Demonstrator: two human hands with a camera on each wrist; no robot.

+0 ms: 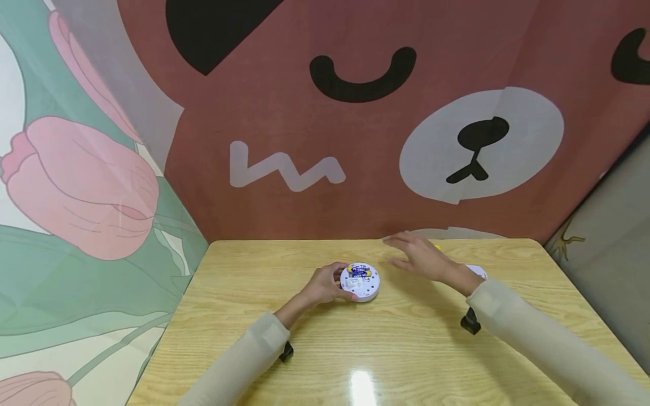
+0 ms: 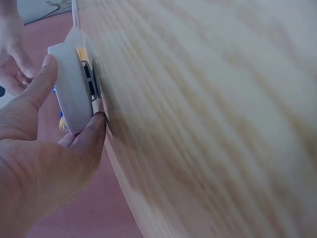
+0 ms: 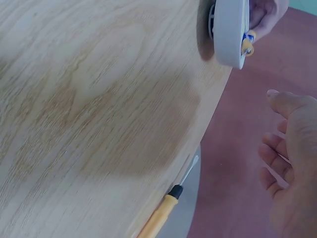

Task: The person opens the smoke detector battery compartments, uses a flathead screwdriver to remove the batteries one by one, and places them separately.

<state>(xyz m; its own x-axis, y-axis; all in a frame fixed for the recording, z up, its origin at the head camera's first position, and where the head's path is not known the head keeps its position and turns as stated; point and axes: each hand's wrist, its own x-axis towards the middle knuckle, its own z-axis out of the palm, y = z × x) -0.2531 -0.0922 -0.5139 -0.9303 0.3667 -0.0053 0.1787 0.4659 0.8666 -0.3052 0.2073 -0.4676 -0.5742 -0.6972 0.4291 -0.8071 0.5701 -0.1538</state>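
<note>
My left hand (image 1: pixel 323 283) grips a round white smoke detector (image 1: pixel 367 293) by its rim, thumb on the near side and fingers on the far side. Blue-and-yellow batteries (image 1: pixel 359 272) sit in its upward face. In the left wrist view, the smoke detector (image 2: pixel 72 89) shows a raised, dark-slotted part on its underside, facing the wooden tabletop. To the right of it my right hand (image 1: pixel 424 257) hovers over the table with fingers loosely extended, holding nothing. A screwdriver (image 3: pixel 161 215) with a yellow-orange handle and black collar lies on the table near that hand.
Partly behind the right forearm lies a white piece (image 1: pixel 477 270). The wooden table (image 1: pixel 304 361) ends at the back against a brown bear-print curtain (image 1: pixel 284 214). A tulip-print curtain (image 1: pixel 86 192) hangs on the left, a grey surface (image 1: pixel 614 237) on the right.
</note>
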